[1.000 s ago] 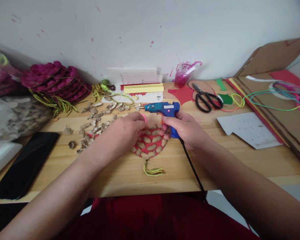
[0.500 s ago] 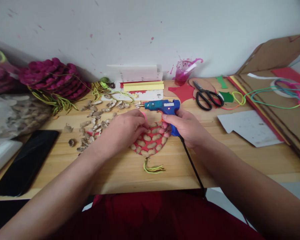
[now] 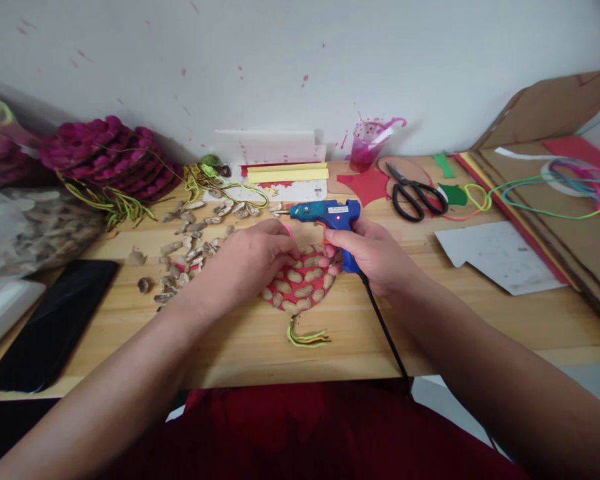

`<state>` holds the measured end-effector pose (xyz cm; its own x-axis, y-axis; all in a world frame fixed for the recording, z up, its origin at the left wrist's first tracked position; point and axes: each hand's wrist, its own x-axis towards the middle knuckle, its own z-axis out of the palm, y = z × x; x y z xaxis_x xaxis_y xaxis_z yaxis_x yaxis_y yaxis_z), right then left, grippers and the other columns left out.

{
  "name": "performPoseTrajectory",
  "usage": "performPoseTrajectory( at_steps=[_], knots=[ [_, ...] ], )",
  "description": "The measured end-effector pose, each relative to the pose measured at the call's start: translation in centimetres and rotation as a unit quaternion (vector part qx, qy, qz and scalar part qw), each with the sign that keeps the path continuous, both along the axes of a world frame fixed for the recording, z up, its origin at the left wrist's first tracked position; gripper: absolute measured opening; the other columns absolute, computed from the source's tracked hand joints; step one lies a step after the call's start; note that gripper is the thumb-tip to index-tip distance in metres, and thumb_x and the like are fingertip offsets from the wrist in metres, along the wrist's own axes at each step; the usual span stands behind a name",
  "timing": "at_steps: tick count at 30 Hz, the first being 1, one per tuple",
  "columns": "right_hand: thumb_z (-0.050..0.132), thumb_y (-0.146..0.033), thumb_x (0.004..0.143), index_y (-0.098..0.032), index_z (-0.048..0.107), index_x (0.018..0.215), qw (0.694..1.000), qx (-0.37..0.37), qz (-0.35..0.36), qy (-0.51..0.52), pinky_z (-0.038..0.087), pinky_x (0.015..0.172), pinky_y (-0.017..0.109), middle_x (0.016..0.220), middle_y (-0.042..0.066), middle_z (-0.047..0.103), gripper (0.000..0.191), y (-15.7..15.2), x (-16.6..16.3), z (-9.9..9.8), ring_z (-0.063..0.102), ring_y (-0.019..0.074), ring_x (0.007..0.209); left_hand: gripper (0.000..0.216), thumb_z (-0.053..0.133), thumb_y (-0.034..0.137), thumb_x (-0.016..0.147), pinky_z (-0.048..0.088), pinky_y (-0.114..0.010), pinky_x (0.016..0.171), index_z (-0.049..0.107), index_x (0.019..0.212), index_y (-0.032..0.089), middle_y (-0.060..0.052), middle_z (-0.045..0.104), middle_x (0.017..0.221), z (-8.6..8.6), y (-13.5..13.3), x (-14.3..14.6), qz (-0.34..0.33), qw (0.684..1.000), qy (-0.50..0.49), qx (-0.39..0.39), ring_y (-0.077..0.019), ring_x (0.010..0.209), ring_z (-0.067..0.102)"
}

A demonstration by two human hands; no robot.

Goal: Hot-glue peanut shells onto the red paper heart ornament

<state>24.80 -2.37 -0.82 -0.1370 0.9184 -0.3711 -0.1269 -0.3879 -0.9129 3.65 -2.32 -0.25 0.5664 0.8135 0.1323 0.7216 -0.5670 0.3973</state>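
Note:
My right hand (image 3: 375, 257) grips a blue hot glue gun (image 3: 347, 230) by its handle, fingers around the orange trigger. The gun points left, a small red light glows on its side, and its nozzle is beyond my left hand (image 3: 257, 257). The left fingers are bent and pressed together at the upper left of a red disc (image 3: 316, 272) covered with peanut shells (image 3: 304, 291); what they pinch is hidden. A bit of pink cord (image 3: 289, 230) shows by these fingers. A yellow-green tassel (image 3: 307, 339) hangs from the disc's near edge onto the wooden table (image 3: 230, 353).
Loose peanut shells (image 3: 193, 243) lie to the left, near a black phone (image 3: 53, 327) and a plastic bag of shells (image 3: 45, 230). Magenta discs (image 3: 110, 157) are stacked behind. Scissors (image 3: 415, 193), a plastic cup (image 3: 365, 147), paper scraps (image 3: 500, 257) and cardboard (image 3: 560, 220) are rightward.
Almost nothing differs. My left fingers have shifted very slightly; the glue gun and the disc stay in place.

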Motion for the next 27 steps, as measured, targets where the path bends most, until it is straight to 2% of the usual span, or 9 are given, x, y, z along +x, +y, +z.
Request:
performPoseTrajectory(
  at_steps=[14, 20, 27],
  knots=[
    [0.068, -0.014, 0.086, -0.017, 0.062, 0.076, 1.0, 0.001, 0.002, -0.009, 0.053, 0.045, 0.021, 0.06, -0.002, 0.062, 0.012, 0.07, 0.05, 0.03, 0.07, 0.0158, 0.056, 0.028, 0.058, 0.01, 0.091, 0.054, -0.028, 0.073, 0.082, 0.098, 0.022, -0.005, 0.072, 0.106, -0.52, -0.32, -0.15, -0.006, 0.999, 0.016, 0.046, -0.0153, 0.079, 0.068],
    [0.069, -0.014, 0.085, -0.017, 0.062, 0.078, 1.0, -0.004, -0.004, -0.011, 0.053, 0.045, 0.022, 0.06, -0.002, 0.063, 0.011, 0.1, -0.04, -0.03, 0.07, 0.0159, 0.056, 0.03, 0.054, 0.008, 0.091, 0.055, -0.028, 0.075, 0.081, 0.097, 0.02, -0.006, 0.073, 0.104, -0.7, -0.39, -0.05, -0.021, 0.999, 0.018, 0.041, -0.0157, 0.08, 0.069],
    [0.067, -0.015, 0.085, -0.018, 0.063, 0.077, 1.0, 0.016, 0.01, -0.004, 0.052, 0.045, 0.021, 0.06, -0.002, 0.062, 0.01, 0.07, 0.07, -0.39, 0.071, 0.0167, 0.058, 0.031, 0.049, 0.009, 0.094, 0.057, -0.027, 0.082, 0.077, 0.105, 0.017, -0.005, 0.074, 0.104, 0.28, -0.62, -0.94, 0.013, 0.996, -0.06, 0.059, -0.0157, 0.089, 0.07]
  ],
)
